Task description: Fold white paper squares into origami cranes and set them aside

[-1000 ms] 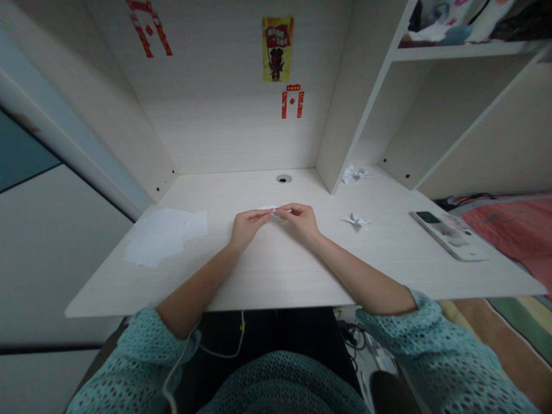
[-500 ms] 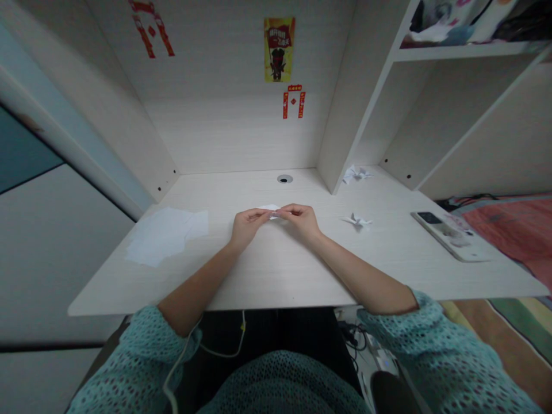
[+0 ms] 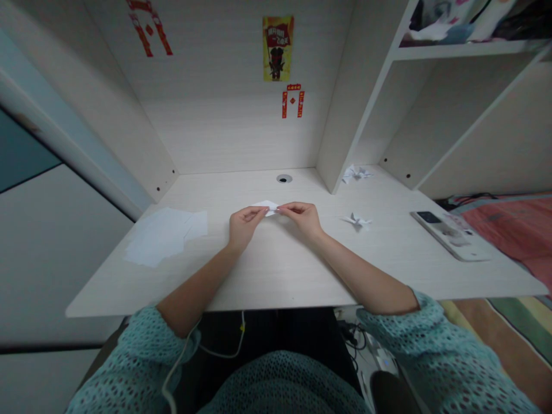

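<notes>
While my left hand (image 3: 245,225) and right hand (image 3: 302,219) pinch folded paper (image 3: 266,207), two paper cranes (image 3: 357,220) lie finished and loose sheets (image 3: 161,237) remain.

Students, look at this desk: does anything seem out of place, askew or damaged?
The folded paper figure at the desk's far right corner, beside the shelf upright, looks crumpled and lopsided, unlike the neater paper figure nearby.
</notes>
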Demonstrator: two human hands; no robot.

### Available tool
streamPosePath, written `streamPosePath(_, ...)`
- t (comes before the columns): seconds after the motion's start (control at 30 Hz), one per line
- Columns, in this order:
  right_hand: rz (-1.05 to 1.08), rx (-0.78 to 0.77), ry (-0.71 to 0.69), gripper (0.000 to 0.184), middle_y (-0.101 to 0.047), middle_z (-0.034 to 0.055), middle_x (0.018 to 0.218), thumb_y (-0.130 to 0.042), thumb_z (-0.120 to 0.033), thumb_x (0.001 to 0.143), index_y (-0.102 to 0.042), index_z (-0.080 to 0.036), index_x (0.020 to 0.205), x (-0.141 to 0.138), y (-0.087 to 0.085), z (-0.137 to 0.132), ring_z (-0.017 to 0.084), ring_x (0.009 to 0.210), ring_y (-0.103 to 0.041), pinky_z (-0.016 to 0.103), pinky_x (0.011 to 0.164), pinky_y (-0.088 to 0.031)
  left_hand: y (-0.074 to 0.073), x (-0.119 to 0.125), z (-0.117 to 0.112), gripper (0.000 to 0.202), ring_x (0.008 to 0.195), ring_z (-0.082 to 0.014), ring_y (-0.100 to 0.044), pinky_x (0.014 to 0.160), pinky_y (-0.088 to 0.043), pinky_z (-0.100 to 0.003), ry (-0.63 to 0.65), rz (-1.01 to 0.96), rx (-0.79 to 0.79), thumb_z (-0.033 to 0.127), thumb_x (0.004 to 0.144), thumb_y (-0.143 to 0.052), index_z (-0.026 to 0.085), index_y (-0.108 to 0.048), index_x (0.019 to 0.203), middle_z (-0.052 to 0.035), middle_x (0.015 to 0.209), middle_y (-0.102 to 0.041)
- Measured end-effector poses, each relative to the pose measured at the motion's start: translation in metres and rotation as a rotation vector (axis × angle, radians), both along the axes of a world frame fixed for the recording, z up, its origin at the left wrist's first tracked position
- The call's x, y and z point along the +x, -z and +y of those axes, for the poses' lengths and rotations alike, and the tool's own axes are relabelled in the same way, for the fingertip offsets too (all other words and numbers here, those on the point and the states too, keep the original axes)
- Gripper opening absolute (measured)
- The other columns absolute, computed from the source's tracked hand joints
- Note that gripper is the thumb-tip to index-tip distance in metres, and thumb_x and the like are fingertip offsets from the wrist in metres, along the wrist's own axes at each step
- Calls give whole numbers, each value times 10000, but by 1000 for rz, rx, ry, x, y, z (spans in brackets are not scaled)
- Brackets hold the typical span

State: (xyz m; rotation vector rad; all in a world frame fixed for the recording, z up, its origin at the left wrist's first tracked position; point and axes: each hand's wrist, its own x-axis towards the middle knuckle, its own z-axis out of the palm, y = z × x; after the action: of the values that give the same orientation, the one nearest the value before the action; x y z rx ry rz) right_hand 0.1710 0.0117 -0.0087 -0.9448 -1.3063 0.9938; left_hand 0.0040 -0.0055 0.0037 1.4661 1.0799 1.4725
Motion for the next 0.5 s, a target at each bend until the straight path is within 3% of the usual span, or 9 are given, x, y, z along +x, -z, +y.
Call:
streamPosePath(0.23, -66, 118, 86, 204, -708, 50, 736, -711, -379, 647, -718, -181, 697, -1, -3, -4, 180, 704, -638, 299, 712, -484, -1, 3, -1, 276, 828, -189, -647, 806, -501, -324, -10, -37, -50, 374, 677, -693, 150, -715, 836, -75, 889, -710)
streamPosePath(0.5, -33, 84, 69, 218, -708, 50, 739, -713, -394, 631, -711, -184, 690, 1, -4, -3, 187, 706, -640, 306, 703, -490, 0, 4, 0, 248, 838, -186, -650, 835, -496, -336, 18, -94, -54, 341, 661, -711, 154, -713, 824, -72, 895, -710)
